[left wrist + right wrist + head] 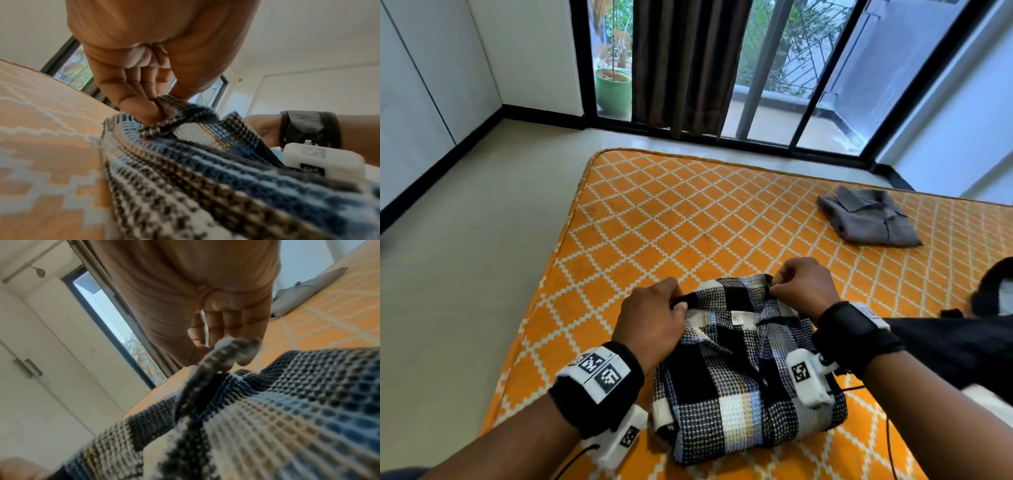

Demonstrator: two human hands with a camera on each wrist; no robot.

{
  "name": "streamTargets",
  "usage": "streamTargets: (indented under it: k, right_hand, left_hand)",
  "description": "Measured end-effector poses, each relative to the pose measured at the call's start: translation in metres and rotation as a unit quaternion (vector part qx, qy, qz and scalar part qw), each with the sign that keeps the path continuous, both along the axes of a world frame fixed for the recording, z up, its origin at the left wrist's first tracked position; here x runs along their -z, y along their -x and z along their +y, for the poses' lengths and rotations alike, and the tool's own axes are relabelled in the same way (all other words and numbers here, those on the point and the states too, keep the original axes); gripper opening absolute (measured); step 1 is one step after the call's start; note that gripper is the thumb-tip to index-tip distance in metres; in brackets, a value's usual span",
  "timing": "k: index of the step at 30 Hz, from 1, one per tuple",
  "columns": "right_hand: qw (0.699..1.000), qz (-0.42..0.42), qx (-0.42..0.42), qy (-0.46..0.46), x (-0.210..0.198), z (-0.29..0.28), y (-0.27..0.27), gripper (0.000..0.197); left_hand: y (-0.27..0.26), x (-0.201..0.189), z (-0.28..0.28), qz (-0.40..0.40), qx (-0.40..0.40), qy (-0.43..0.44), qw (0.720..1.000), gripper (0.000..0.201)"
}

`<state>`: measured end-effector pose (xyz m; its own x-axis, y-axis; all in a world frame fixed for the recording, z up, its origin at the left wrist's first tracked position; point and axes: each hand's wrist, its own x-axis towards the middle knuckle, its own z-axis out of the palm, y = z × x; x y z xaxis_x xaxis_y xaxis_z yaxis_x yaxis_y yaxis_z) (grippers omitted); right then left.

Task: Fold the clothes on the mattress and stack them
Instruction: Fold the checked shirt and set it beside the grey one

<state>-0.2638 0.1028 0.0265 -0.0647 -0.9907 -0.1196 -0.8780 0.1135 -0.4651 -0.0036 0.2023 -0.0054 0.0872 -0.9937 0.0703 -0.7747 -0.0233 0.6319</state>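
Plaid shirt point(743, 370) nearest, at 6 o'clock on the mattress point(654, 212), folded to a compact rectangle with collar up. Left hand point(650, 322) pinches the collar-end edge at its left corner, thumb and fingers point(131, 104) clamped on a fabric fold. Right hand point(804, 284) pinches the same far edge at its right corner; the wrist view shows fabric caught at the fingertips point(244, 356). Both grips closed on the shirt, which looks slightly raised at that edge, the rest lying on the mattress. Grey shirt point(869, 219), already folded, sits well apart at 2 o'clock. A dark garment point(962, 342) lies at 3 o'clock, unfolded, partly out of frame. Step judged: fold finished or getting its last tidy, shirt about to go to the stack. Next move calls for lifting with both corners level so the layers don't slip open, carrying toward 2 o'clock, and setting it squarely on the grey shirt.
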Motion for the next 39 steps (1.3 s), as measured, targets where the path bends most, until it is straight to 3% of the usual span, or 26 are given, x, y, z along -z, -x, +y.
streamTargets:
  k: [2,4,6,9,13,15,17,18,20,22,26,30,32,34,36,38,39]
  right_hand:
    - [0.994,-0.093,0.061,0.025,0.007,-0.001,0.014,0.016]
    - [0.964,-0.234,0.122,0.02,0.008,-0.003,0.025,0.018]
    - [0.908,-0.378,0.168,-0.072,-0.001,-0.001,0.027,0.022]
    - [0.856,-0.432,0.173,-0.226,-0.02,0.007,0.031,0.026]
    - [0.855,-0.414,0.146,-0.275,-0.025,0.008,0.034,0.015]
    - [0.895,-0.372,0.101,-0.225,-0.021,0.009,0.036,0.026]
    - [0.968,-0.205,0.0,-0.142,-0.018,0.009,0.042,0.046]
    - [0.988,-0.096,-0.051,-0.108,-0.017,0.011,0.045,0.047]
    - [0.989,0.08,-0.103,-0.075,-0.016,0.015,0.047,0.04]
    - [0.979,0.16,-0.108,-0.065,-0.02,0.017,0.044,0.032]
    - [0.981,0.145,-0.119,-0.05,-0.024,0.013,0.029,0.023]
    - [0.991,-0.095,-0.068,-0.059,-0.015,-0.004,0.013,0.024]
    - [0.973,-0.187,-0.031,-0.128,-0.008,-0.001,0.009,0.028]
    - [0.939,-0.272,-0.025,-0.207,-0.005,0.012,0.007,0.032]
    - [0.934,-0.281,-0.06,-0.212,-0.005,0.021,0.014,0.036]
    - [0.977,-0.115,-0.136,-0.114,-0.006,0.022,0.023,0.036]
    - [0.985,-0.021,-0.162,-0.052,-0.006,0.024,0.028,0.035]
  left_hand:
    - [-0.001,0.0,-0.001,-0.006,-0.007,-0.003,1.0,0.01]
    - [-0.003,0.001,-0.003,-0.014,-0.015,-0.006,1.0,0.015]
    - [-0.005,0.002,-0.006,-0.023,-0.019,-0.008,1.0,0.018]
    - [-0.008,0.004,-0.009,-0.026,-0.025,-0.026,0.999,0.017]
    - [-0.007,0.01,-0.01,-0.03,-0.033,-0.064,0.997,0.019]
    - [-0.006,0.012,-0.01,-0.025,-0.037,-0.076,0.996,0.019]
    - [-0.007,0.01,-0.009,-0.001,-0.041,-0.066,0.997,0.01]
    - [-0.007,0.009,-0.009,0.013,-0.042,-0.056,0.997,0.009]
    - [-0.006,0.006,-0.008,0.036,-0.043,-0.037,0.998,0.021]
    - [-0.004,0.004,-0.007,0.062,-0.048,-0.024,0.997,0.027]
    - [0.0,-0.007,-0.005,0.187,-0.057,-0.045,0.98,0.021]
    - [0.006,-0.016,-0.005,0.43,-0.055,-0.105,0.895,0.021]
    - [0.008,-0.011,-0.005,0.472,-0.025,-0.143,0.869,0.032]
    - [0.011,-0.003,-0.005,0.441,0.033,-0.155,0.883,0.045]
    - [0.013,0.004,-0.005,0.372,0.082,-0.126,0.916,0.055]
    - [0.015,0.008,-0.004,0.286,0.114,-0.081,0.948,0.056]
    - [0.016,0.009,-0.004,0.24,0.135,-0.059,0.959,0.053]
